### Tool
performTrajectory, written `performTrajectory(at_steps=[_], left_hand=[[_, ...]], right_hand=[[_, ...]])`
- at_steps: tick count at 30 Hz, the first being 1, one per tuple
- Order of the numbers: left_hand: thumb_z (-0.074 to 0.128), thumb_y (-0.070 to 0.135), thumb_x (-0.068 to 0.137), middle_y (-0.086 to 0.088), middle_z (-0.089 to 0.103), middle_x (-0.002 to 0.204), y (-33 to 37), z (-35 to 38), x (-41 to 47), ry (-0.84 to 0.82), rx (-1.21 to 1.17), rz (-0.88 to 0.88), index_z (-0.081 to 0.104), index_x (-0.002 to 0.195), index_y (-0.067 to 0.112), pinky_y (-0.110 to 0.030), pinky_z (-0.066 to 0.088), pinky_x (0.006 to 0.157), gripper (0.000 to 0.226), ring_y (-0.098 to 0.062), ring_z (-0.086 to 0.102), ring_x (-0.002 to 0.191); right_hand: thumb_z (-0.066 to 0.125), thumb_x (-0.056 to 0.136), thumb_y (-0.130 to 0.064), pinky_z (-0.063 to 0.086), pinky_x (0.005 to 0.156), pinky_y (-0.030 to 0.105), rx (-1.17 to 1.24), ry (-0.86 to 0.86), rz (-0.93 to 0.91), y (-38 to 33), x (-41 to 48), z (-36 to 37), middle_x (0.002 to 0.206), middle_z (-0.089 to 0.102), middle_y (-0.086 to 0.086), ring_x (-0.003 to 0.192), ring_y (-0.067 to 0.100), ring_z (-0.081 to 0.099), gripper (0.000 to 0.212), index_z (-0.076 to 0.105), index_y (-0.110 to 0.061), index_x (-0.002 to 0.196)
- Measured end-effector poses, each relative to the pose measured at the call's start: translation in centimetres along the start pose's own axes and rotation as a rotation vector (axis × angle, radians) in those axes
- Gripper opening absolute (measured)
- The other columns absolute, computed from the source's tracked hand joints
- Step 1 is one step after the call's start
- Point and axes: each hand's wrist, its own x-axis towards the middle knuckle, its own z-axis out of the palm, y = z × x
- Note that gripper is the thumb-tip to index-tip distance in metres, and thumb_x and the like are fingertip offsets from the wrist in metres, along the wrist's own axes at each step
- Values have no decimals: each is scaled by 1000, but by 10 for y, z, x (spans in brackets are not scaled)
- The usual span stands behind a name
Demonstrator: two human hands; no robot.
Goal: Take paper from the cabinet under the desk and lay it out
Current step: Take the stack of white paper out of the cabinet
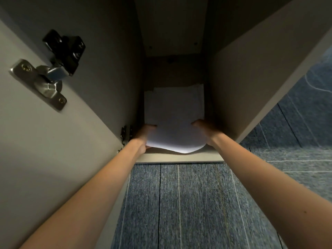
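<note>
A stack of white paper (pixel 175 119) lies on the floor of the open cabinet (pixel 181 159), reaching back into the dark interior. My left hand (pixel 143 136) grips the stack's near left corner, thumb on top and fingers underneath. At the near right edge my right hand (pixel 206 131) holds the stack the same way. The front edge of the paper is lifted and curls down over the cabinet's front lip. The far end of the stack still rests inside.
The cabinet door (pixel 59 141) stands open on the left, with metal hinges (pixel 48 72) on its inner face. The cabinet's right wall (pixel 251 90) closes in the other side. Blue carpet tiles (pixel 188 203) cover the floor in front and to the right.
</note>
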Motion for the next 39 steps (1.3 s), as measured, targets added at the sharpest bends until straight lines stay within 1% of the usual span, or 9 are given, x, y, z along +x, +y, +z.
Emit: performTrajectory(at_steps=[2, 6, 9, 13, 17, 20, 24, 31, 39], left_hand=[[57, 16, 90, -11, 67, 105, -1, -3, -2, -32, -2, 0, 66, 108, 8, -29, 53, 69, 22, -24, 63, 88], [55, 19, 95, -10, 51, 142, -1, 5, -13, 68, 155, 69, 51, 137, 6, -33, 36, 105, 44, -28, 46, 132], [53, 20, 97, -10, 47, 147, 2, 12, -28, 47, 150, 80, 44, 141, 5, -28, 32, 101, 48, -27, 42, 136], [55, 22, 95, -8, 43, 149, 12, 13, -67, 53, 112, 7, 40, 144, 5, -33, 28, 114, 54, -27, 39, 138], [53, 18, 96, -5, 48, 135, 34, 12, -125, 72, 126, -49, 53, 124, 3, -30, 33, 107, 32, -23, 45, 128], [53, 22, 96, -5, 39, 152, 54, 2, -178, 49, 149, -95, 30, 150, 10, -42, 31, 116, 59, -28, 38, 140], [57, 28, 93, -8, 41, 153, 73, -20, -245, 37, 177, -188, 32, 149, 17, -51, 38, 110, 63, -32, 46, 135], [50, 16, 98, -10, 61, 131, 134, -43, -388, -35, 159, -282, 48, 139, 10, -41, 51, 92, 41, -29, 61, 107], [54, 20, 96, -9, 54, 142, 163, -67, -503, -89, 195, -373, 45, 142, 13, -47, 44, 106, 48, -32, 54, 126]], right_hand=[[55, 88, -12, 44, 73, 33, 17, -59, 70, 3, 0, -5, 107, 57, 14, 84, 25, 55, 21, 59, -3, 107], [52, 94, -6, 43, 96, 34, -57, -9, 5, -3, -11, -5, 140, 51, 18, 122, 30, 51, 46, 43, -3, 139], [49, 93, 0, 44, 97, 32, -161, 56, -140, -19, -35, -4, 136, 53, 20, 126, 35, 51, 43, 47, -1, 136], [46, 94, -9, 47, 93, 38, -378, 84, -142, -37, -79, -19, 124, 58, 19, 115, 36, 57, 37, 50, 0, 130], [46, 93, -4, 48, 81, 32, -392, 135, -67, -60, -137, -41, 113, 61, 18, 102, 36, 60, 29, 54, 5, 120], [45, 96, -6, 45, 85, 31, -364, 103, -56, -85, -188, -55, 129, 56, 19, 108, 33, 56, 35, 47, 0, 130], [44, 95, -4, 45, 102, 45, -283, 62, 35, -117, -259, -70, 131, 55, 17, 119, 37, 53, 40, 45, -8, 134], [44, 92, 0, 45, 83, 33, -195, 63, 216, -169, -387, -92, 129, 59, 18, 114, 36, 57, 42, 46, -5, 134], [44, 92, -1, 43, 83, 34, -97, 138, 346, -207, -514, -115, 124, 59, 11, 103, 27, 54, 39, 51, -7, 130]])
